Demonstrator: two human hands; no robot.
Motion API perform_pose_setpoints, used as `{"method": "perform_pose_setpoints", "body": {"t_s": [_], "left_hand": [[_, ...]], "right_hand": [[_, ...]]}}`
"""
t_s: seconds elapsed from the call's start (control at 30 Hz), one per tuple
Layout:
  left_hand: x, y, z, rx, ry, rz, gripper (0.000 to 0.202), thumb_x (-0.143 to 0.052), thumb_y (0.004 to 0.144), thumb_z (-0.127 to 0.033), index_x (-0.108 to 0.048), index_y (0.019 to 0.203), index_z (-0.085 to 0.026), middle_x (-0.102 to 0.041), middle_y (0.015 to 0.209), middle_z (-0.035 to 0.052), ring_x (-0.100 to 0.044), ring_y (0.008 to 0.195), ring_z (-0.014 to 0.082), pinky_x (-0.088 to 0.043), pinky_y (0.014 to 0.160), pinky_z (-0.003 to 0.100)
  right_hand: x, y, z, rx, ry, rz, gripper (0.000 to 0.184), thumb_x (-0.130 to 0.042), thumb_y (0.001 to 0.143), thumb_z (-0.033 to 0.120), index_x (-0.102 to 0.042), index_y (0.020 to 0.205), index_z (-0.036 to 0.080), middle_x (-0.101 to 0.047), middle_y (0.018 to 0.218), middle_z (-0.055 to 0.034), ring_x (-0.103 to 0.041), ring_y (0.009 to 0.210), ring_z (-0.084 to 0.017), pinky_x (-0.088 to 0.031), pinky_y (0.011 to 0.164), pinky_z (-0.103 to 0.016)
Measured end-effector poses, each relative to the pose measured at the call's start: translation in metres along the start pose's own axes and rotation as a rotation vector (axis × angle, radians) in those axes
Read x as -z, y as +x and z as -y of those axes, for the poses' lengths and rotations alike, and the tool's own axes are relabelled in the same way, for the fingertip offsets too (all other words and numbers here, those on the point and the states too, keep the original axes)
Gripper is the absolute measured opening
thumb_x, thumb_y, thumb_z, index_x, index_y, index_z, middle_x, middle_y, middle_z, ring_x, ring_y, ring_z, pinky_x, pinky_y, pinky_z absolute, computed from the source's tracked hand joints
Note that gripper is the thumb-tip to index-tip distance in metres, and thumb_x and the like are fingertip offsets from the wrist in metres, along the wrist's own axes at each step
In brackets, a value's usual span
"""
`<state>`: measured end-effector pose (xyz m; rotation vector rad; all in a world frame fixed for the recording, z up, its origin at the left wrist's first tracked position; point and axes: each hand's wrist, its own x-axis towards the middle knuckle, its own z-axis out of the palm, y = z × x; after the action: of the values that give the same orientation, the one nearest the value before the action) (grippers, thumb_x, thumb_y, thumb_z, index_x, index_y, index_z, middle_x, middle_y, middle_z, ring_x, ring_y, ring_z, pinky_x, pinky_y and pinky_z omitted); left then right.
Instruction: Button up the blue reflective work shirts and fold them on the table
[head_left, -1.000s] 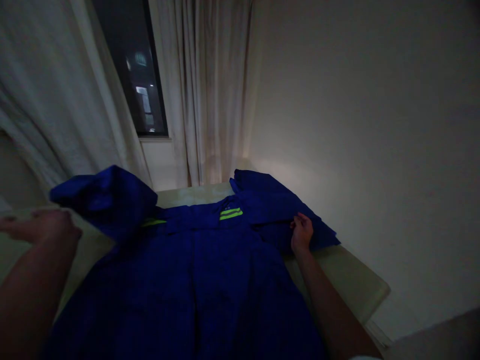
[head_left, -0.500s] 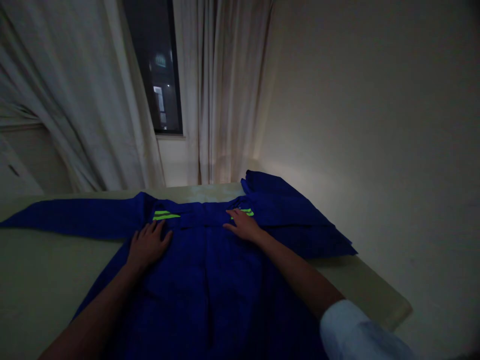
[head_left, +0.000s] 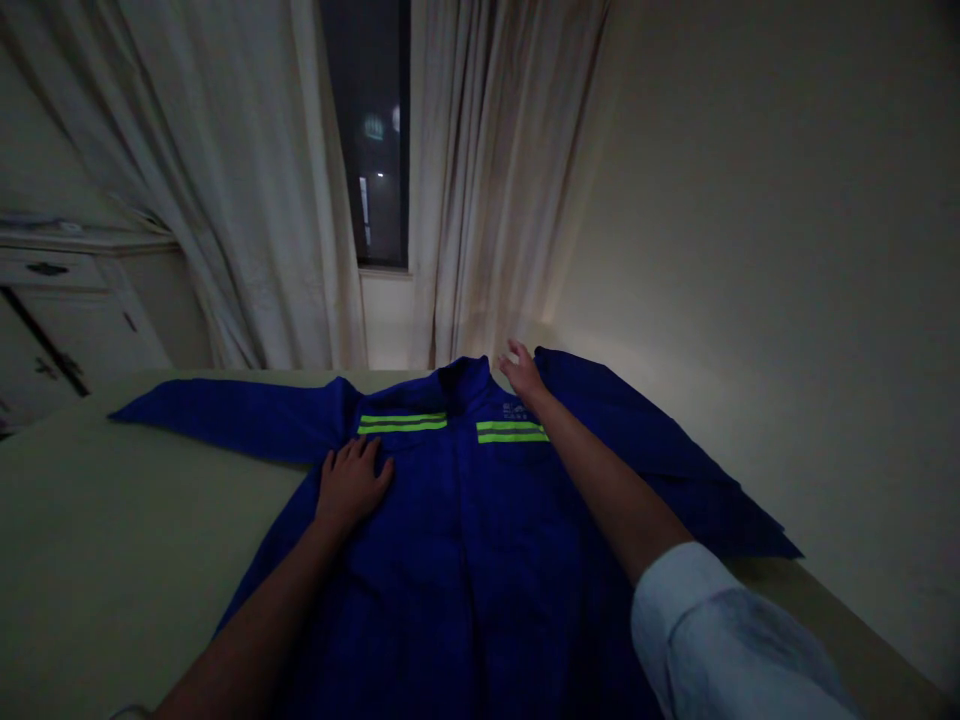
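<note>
A blue work jacket [head_left: 420, 560] with yellow-green reflective strips across the chest lies front up on the pale green table. Its collar [head_left: 466, 378] stands up at the far end. One sleeve [head_left: 232, 415] stretches out to the left; the right side spreads toward the wall beside a dark blue folded part [head_left: 637, 430]. My left hand [head_left: 352, 485] rests flat on the left chest below the strip, fingers spread. Over the right shoulder, just right of the collar, is my right hand [head_left: 523, 376], fingers apart and slightly bent, with nothing visible in them.
The table [head_left: 112, 540] shows its bare surface on the left. A plain wall [head_left: 787, 250] runs along the right side. Curtains [head_left: 247, 200] flank a dark window [head_left: 375, 150] behind, and a white cabinet [head_left: 90, 310] stands at the far left.
The jacket's upper front, folded over before, now lies flat with collar and both strips showing. My right hand has moved from the right strip up to the shoulder. The view has shifted left.
</note>
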<state>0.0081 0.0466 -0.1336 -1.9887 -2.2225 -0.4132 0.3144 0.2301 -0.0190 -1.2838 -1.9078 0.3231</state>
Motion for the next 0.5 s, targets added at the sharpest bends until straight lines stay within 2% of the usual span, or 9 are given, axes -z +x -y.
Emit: {"method": "perform_pose_setpoints", "body": {"t_s": [0.03, 0.1, 0.17, 0.2, 0.27, 0.33, 0.4, 0.47, 0.5], "left_hand": [[0.000, 0.000, 0.000, -0.015, -0.001, -0.016, 0.060, -0.038, 0.103, -0.049, -0.057, 0.148, -0.015, -0.053, 0.157, 0.0163, -0.047, 0.146, 0.0339, -0.031, 0.123, 0.059], [-0.001, -0.001, 0.000, -0.047, 0.008, -0.040, 0.058, -0.039, 0.103, -0.047, -0.058, 0.147, -0.015, -0.048, 0.161, 0.0169, -0.044, 0.148, 0.0333, -0.030, 0.124, 0.059], [-0.001, 0.000, -0.001, -0.066, 0.011, -0.034, 0.058, -0.040, 0.102, -0.047, -0.058, 0.147, -0.015, -0.047, 0.162, 0.0173, -0.045, 0.148, 0.0333, -0.030, 0.124, 0.058], [-0.001, 0.000, -0.001, -0.073, 0.004, -0.019, 0.059, -0.040, 0.102, -0.048, -0.057, 0.149, -0.016, -0.048, 0.161, 0.0170, -0.046, 0.147, 0.0332, -0.030, 0.124, 0.059], [-0.001, 0.001, 0.000, -0.088, -0.013, 0.018, 0.057, -0.040, 0.103, -0.047, -0.056, 0.150, -0.019, -0.052, 0.159, 0.0144, -0.049, 0.145, 0.0324, -0.029, 0.124, 0.061], [-0.002, 0.001, 0.001, -0.111, -0.018, 0.034, 0.054, -0.039, 0.104, -0.046, -0.058, 0.149, -0.022, -0.053, 0.158, 0.0104, -0.047, 0.147, 0.0313, -0.025, 0.126, 0.061], [-0.004, 0.002, 0.002, -0.118, -0.016, 0.033, 0.052, -0.039, 0.104, -0.046, -0.059, 0.148, -0.024, -0.053, 0.159, 0.0082, -0.046, 0.148, 0.0305, -0.022, 0.127, 0.061], [-0.004, 0.002, 0.003, -0.113, -0.020, 0.028, 0.053, -0.039, 0.104, -0.047, -0.059, 0.148, -0.024, -0.053, 0.159, 0.0079, -0.047, 0.148, 0.0301, -0.022, 0.127, 0.061], [-0.004, 0.002, 0.004, -0.110, -0.023, 0.028, 0.053, -0.039, 0.104, -0.048, -0.058, 0.148, -0.025, -0.053, 0.159, 0.0077, -0.047, 0.147, 0.0302, -0.023, 0.127, 0.061]], "right_hand": [[-0.004, -0.007, -0.002, -0.025, 0.001, 0.025, 0.034, -0.051, 0.104, 0.030, -0.064, 0.135, 0.021, -0.072, 0.127, -0.0100, -0.069, 0.110, -0.019, -0.053, 0.099, -0.035], [-0.020, -0.033, -0.006, -0.048, -0.108, 0.216, 0.029, -0.066, 0.098, 0.034, -0.070, 0.121, 0.018, -0.074, 0.116, -0.0096, -0.070, 0.101, -0.020, -0.053, 0.094, -0.033], [-0.040, -0.062, -0.005, -0.040, -0.196, 0.351, 0.035, -0.076, 0.092, 0.043, -0.072, 0.114, 0.016, -0.075, 0.108, -0.0102, -0.070, 0.100, -0.022, -0.052, 0.093, -0.033], [-0.050, -0.074, -0.003, -0.038, -0.236, 0.373, 0.042, -0.076, 0.091, 0.048, -0.071, 0.118, 0.016, -0.073, 0.111, -0.0114, -0.069, 0.103, -0.024, -0.051, 0.094, -0.033], [-0.069, -0.091, 0.003, -0.040, -0.318, 0.375, 0.052, -0.072, 0.094, 0.054, -0.065, 0.132, 0.019, -0.068, 0.123, -0.0133, -0.065, 0.114, -0.026, -0.048, 0.097, -0.035], [-0.082, -0.096, 0.010, -0.048, -0.357, 0.351, 0.052, -0.070, 0.095, 0.053, -0.062, 0.138, 0.025, -0.063, 0.131, -0.0125, -0.061, 0.121, -0.027, -0.047, 0.098, -0.036], [-0.090, -0.094, 0.014, -0.083, -0.358, 0.326, 0.036, -0.070, 0.096, 0.044, -0.068, 0.129, 0.027, -0.062, 0.128, -0.0106, -0.062, 0.117, -0.027, -0.048, 0.094, -0.034], [-0.092, -0.089, 0.013, -0.139, -0.337, 0.274, 0.018, -0.066, 0.098, 0.028, -0.071, 0.115, 0.025, -0.064, 0.121, -0.0096, -0.065, 0.108, -0.024, -0.048, 0.088, -0.031], [-0.091, -0.087, 0.011, -0.165, -0.327, 0.240, 0.016, -0.062, 0.098, 0.021, -0.071, 0.112, 0.023, -0.065, 0.119, -0.0094, -0.065, 0.104, -0.023, -0.047, 0.087, -0.030]]}}
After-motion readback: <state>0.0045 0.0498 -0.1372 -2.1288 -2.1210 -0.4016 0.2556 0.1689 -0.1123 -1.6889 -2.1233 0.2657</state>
